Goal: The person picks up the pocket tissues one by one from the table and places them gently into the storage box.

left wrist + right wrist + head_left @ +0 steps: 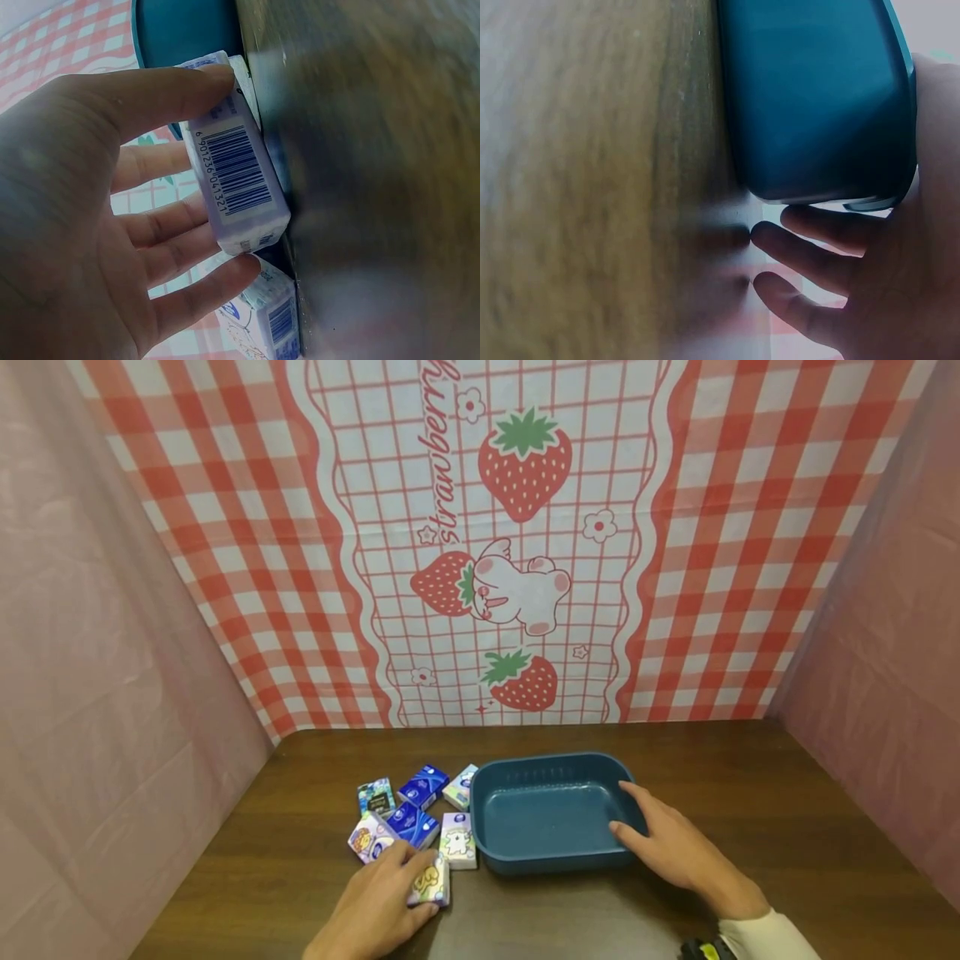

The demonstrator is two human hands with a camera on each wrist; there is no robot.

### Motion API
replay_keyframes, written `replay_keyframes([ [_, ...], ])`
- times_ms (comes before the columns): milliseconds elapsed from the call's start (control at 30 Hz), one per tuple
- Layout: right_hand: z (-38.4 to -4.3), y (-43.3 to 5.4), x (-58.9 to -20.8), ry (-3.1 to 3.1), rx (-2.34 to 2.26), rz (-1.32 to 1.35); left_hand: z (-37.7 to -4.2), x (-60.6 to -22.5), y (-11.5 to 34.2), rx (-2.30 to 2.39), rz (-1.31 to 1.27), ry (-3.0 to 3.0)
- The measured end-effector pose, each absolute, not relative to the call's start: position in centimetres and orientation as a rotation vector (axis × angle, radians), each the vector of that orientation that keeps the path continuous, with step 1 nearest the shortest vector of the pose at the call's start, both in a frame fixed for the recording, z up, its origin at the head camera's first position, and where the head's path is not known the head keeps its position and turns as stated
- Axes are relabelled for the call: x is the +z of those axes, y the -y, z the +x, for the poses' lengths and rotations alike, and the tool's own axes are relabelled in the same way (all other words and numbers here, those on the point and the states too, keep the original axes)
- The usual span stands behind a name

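My left hand (380, 897) grips a small tissue pack (430, 883) with a yellow cartoon figure on top, low over the table. In the left wrist view the thumb lies on the barcode side of this pack (236, 172), with the fingers round behind and below it. At the right end of a dark teal plastic basin (555, 857), my right hand (675, 843) has its thumb and a finger over the rim. From the right wrist, the other fingers (802, 255) appear spread and loosely straight beside the basin's outer wall (817, 112). Nothing lies in the basin.
Left of the basin lie several more tissue packs: dark blue ones (424, 786), a green-blue one (376, 797), a purple one (370, 837) and white ones (458, 841) close by the basin's left wall. A strawberry-print cloth (510, 568) hangs behind the wooden table (750, 810).
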State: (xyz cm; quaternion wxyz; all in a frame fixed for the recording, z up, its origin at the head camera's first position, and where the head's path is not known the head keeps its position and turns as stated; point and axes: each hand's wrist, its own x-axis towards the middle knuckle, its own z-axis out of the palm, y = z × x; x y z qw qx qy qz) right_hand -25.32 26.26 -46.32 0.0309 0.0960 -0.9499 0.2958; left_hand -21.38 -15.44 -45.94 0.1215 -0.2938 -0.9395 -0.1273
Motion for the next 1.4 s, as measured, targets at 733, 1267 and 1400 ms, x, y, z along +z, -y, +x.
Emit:
replay_keyframes([
  [733, -25.28, -26.39, -46.53, 2.920, 0.915, 0.298, -21.32, -45.81, 15.03, -0.336, -0.784, 2.683],
  [1267, -25.48, -26.27, -46.34, 2.934, 0.926, 0.296, -21.58, -45.77, 14.78, -0.386, -0.694, 2.690],
  [1400, -25.30, -26.23, -46.29, 2.938, 0.933, 0.287, -21.66, -45.73, 14.66, -0.373, -0.690, 2.663],
])
